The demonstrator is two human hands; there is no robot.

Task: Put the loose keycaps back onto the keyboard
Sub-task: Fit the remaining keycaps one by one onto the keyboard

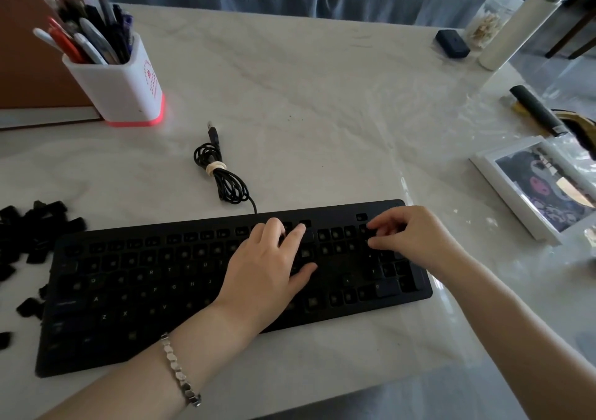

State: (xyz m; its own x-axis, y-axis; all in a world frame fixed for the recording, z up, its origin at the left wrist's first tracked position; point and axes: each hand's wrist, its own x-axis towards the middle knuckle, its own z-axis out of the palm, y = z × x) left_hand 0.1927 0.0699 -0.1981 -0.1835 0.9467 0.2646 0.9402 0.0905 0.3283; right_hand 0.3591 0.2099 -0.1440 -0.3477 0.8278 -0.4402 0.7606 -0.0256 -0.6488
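Nearest to me, the left hand (267, 268) rests flat with straight fingers on the wide black plastic keyboard (145, 293). The right hand (409, 239) curls its fingers over the number pad; whether it pinches a cap, I cannot tell. The small loose black keycaps (35, 229) lie heaped just left of the keyboard. Farther away lies the coiled black cable (222, 174).
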